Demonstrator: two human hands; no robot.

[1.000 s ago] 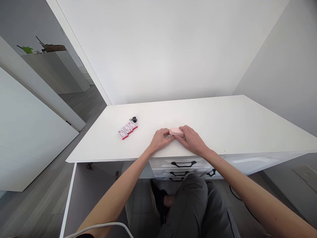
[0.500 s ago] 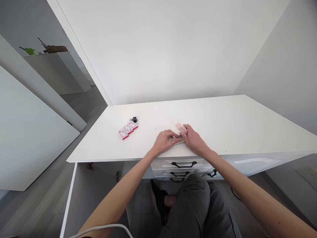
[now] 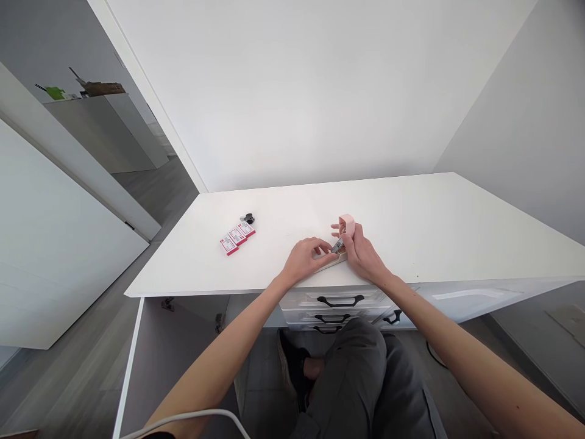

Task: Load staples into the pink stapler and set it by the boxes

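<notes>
On the tabletop (image 3: 434,225), a pink stapler (image 3: 348,222) is already hinged apart; the right hand (image 3: 364,256) wraps its fingers around it, the left hand (image 3: 302,262) curls fingers at its base, grip unclear. Three red-and-white boxes (image 3: 237,236) lie apart, untouched.

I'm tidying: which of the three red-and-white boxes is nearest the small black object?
The rightmost box, just in front of the small black object; the middle box and leftmost box lie farther from it.
</notes>
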